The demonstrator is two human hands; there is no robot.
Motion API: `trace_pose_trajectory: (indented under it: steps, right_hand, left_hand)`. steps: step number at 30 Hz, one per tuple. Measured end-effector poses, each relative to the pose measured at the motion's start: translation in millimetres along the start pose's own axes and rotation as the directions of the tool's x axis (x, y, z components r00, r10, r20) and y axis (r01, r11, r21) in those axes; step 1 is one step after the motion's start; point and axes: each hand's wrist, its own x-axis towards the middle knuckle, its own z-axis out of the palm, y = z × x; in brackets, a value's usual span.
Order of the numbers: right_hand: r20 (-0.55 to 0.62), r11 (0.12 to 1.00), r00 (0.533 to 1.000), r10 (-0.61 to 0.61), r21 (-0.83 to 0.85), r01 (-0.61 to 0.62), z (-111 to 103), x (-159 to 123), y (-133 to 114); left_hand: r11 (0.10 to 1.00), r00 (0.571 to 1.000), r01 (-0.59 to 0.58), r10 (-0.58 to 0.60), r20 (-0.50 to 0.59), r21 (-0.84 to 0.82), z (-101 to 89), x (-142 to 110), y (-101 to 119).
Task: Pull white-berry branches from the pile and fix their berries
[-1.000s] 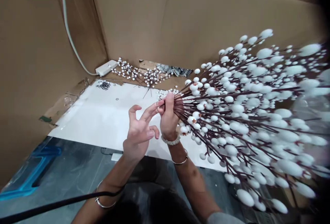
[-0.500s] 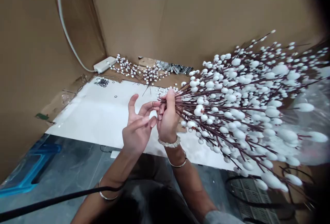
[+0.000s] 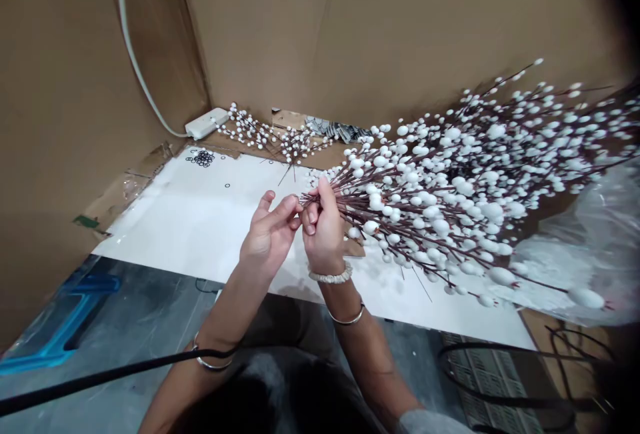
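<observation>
My right hand is wrapped round the lower stems of a bunch of artificial berry branches, brown with white oval berries. The branches fan out to the right, and the cut stem ends poke out past the fist on the left. At those ends, my left hand has its thumb and forefinger pinched together, touching the stems. Whatever is between these fingertips is hidden. Small black rings lie in a pile on the white tabletop, with a few loose ones beside it.
More berry sprigs lie at the back, near a white power strip with its cable. Cardboard walls enclose the table. Clear plastic wrap is at the right, a blue stool at lower left. A black cord crosses my left forearm.
My left fingers, spread before with a thin dark loop at one fingertip, have closed in a pinch at the stem ends. The bunch has swung slightly, its lower branches now higher.
</observation>
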Motion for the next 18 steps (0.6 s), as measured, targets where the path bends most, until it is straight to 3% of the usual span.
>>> trace_pose_trajectory:
  steps: [4, 13, 18]
  right_hand:
    - [-0.014, 1.000, 1.000, -0.001, -0.004, 0.001, 0, 3, 2]
    - [0.013, 0.999, 0.998, -0.054, -0.003, 0.054, -1, 10, 6]
    - [0.027, 0.996, 0.995, -0.095, 0.009, 0.094, 0, 9, 6]
  left_hand:
    - [0.999, 0.998, 0.045, -0.046, -0.053, -0.029, -0.2, 4, 3]
    - [0.996, 0.999, 0.025, -0.023, -0.027, 0.082, -2.7, 8, 8]
    - [0.985, 0.996, -0.083, 0.089, -0.028, 0.151, -4.9, 13, 7]
